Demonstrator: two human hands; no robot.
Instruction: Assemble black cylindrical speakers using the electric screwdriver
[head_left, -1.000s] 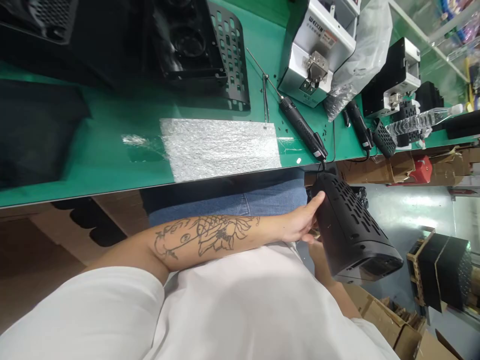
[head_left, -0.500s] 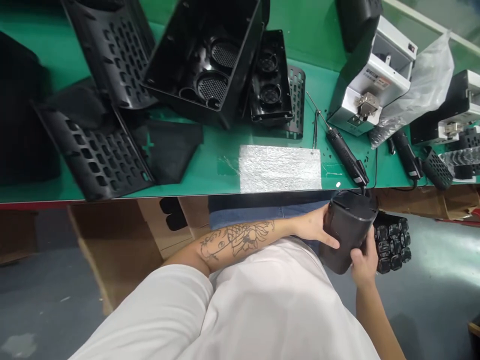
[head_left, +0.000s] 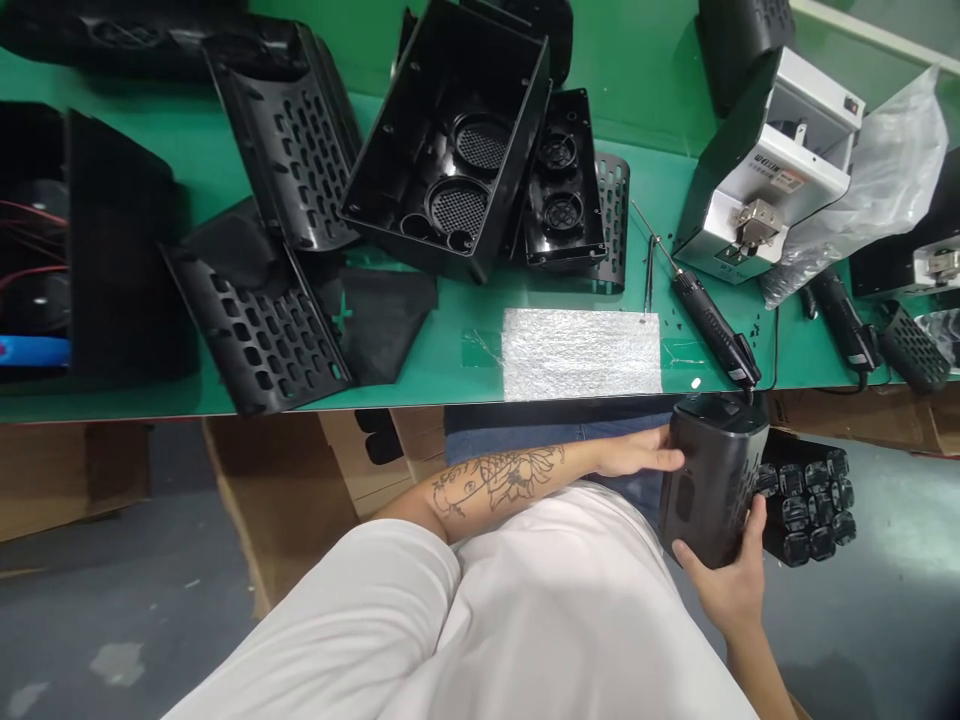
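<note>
A black plastic housing (head_left: 705, 485), box-like with rounded corners and slots on its right side, is held upright off the bench's front edge. My left hand (head_left: 637, 452) grips its upper left side, the thumb showing and the other fingers mostly hidden behind it. Around the lower right part wraps my right hand (head_left: 726, 585), thumb on the near face and fingers on the slotted side. Just past the housing's top lies an electric screwdriver (head_left: 712, 325) on the green bench. A silvery foam sheet (head_left: 581, 355) is taped along the front edge.
A large open black box (head_left: 450, 150) stands among perforated black covers (head_left: 259, 325). Beside it lies a smaller black frame (head_left: 562, 190). A grey-and-black device (head_left: 769, 170) leans near plastic wrap (head_left: 870, 200). Several stacked black parts (head_left: 814, 495) sit below the bench.
The housing has turned in my hands, so its slotted side now shows. My right hand has shifted lower on it. The whole view has swung left, revealing a box with red wires.
</note>
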